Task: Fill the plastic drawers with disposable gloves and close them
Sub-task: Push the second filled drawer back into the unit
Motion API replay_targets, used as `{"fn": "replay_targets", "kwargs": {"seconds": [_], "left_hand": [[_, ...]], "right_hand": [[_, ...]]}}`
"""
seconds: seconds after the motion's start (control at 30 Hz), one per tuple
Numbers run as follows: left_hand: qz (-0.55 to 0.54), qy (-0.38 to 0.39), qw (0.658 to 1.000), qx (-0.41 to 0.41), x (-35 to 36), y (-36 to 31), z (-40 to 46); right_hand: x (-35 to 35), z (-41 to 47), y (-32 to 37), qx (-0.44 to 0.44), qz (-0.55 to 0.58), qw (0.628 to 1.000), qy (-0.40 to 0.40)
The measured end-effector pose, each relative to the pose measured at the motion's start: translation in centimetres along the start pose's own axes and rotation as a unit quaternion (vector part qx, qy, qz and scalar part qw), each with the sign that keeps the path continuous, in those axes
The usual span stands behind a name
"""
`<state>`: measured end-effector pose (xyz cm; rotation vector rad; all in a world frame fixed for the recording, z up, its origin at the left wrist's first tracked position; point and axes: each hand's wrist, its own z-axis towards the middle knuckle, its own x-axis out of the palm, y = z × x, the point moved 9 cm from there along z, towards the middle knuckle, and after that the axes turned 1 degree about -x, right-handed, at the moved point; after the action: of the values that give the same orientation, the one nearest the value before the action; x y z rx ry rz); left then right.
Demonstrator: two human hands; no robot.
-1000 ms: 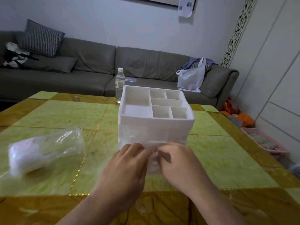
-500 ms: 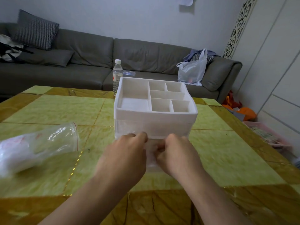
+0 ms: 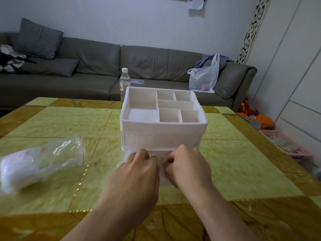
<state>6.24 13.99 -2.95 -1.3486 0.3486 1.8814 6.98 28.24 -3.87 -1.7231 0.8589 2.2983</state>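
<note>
Grey sofa point(image 3: 104, 66) along the far wall, and in front of me a green and amber tiled tabletop point(image 3: 243, 162) fills the view. I've got the white plastic drawer organizer point(image 3: 163, 129) standing upright near the middle of it, its top tray split into several open compartments, all bare inside. Below the tray sit the clear drawers; the bottom drawer point(image 3: 162, 169) is pulled out toward me, and something thin and translucent shows in it between my hands, too blurred for me to name.

My left hand point(image 3: 139, 173) is at the drawer front, fingers curled down over the near edge. My right hand point(image 3: 187, 167) is right beside it, knuckles up, fingers bent inward at the same spot. Both are curled as if pinching that translucent material, but the fingertips are hidden, so I cannot tell for sure what either one grips.

Off to my left, well apart from the organizer, a zip bag of disposable gloves point(image 3: 36, 164) lies on its side on the tabletop, white bulk at the closed end, red seal strip toward the organizer.

Behind the organizer stands a clear water bottle point(image 3: 125, 84) with a white cap. On the sofa I see a striped cushion point(image 3: 39, 38) at the left and a white plastic bag point(image 3: 204, 77) at the right. A pink basket point(image 3: 284, 145) sits on the floor to the right.
</note>
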Motion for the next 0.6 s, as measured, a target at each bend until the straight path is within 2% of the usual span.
{"fn": "replay_targets", "kwargs": {"seconds": [0.07, 0.17, 0.2, 0.3, 0.37, 0.5, 0.6], "left_hand": [[0.010, 0.013, 0.999, 0.030, 0.5, -0.5, -0.3], [0.081, 0.077, 0.990, 0.086, 2.2, -0.9, -0.3], [0.084, 0.089, 0.989, 0.082, 2.4, -0.8, 0.0], [0.016, 0.069, 0.997, -0.013, 2.0, 0.9, 1.2], [-0.017, 0.048, 0.997, -0.055, 1.7, 1.4, 2.0], [-0.007, 0.046, 0.995, -0.093, 1.1, 1.9, 2.9], [-0.002, 0.039, 0.993, -0.110, 0.7, 2.1, 3.1]], "right_hand": [[-0.2, -0.1, 0.1, -0.004, 0.009, 1.000, 0.002], [-0.6, -0.2, 0.4, -0.014, 0.016, 1.000, 0.000], [-0.7, -0.3, 0.5, -0.022, 0.018, 1.000, 0.002], [-1.3, -1.3, 0.4, -0.061, 0.065, 0.996, 0.015], [-2.9, -2.3, -0.4, -0.084, 0.075, 0.994, -0.006], [-5.8, -4.0, -1.3, -0.142, 0.021, 0.988, -0.063], [-5.0, -4.6, -0.8, -0.158, 0.001, 0.987, -0.019]]}}
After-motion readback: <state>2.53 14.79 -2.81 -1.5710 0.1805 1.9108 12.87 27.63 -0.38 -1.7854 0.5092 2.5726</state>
